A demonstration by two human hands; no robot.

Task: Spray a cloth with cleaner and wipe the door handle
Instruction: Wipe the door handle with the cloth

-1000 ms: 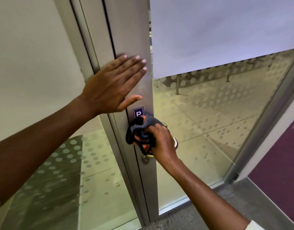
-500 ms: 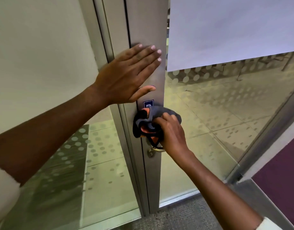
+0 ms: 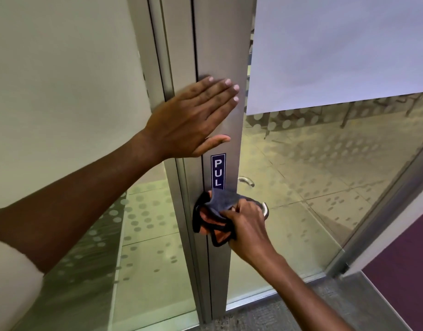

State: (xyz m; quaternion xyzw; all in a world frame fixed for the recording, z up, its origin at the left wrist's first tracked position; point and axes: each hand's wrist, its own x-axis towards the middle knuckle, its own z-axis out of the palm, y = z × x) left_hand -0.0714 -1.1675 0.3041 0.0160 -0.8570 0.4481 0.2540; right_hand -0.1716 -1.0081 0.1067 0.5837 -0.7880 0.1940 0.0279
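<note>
A grey and orange cloth [image 3: 216, 211] is bunched against the metal door stile, over the silver door handle [image 3: 265, 209], of which only the curved end shows. My right hand [image 3: 247, 225] is shut on the cloth and presses it onto the handle. My left hand [image 3: 193, 118] lies flat, fingers spread, on the aluminium door frame [image 3: 220, 44] above a blue PULL sticker [image 3: 218, 172]. No cleaner bottle is in view.
The glass door [image 3: 325, 175] carries a frosted band and dot pattern; a second handle [image 3: 246, 180] shows through the glass. A fixed glass panel [image 3: 62, 91] stands at left. Grey carpet [image 3: 265, 314] and a purple wall [image 3: 401, 271] lie lower right.
My right hand has slid the cloth down the stile, uncovering more of the PULL sticker. My left hand stays flat on the frame. The view has shifted.
</note>
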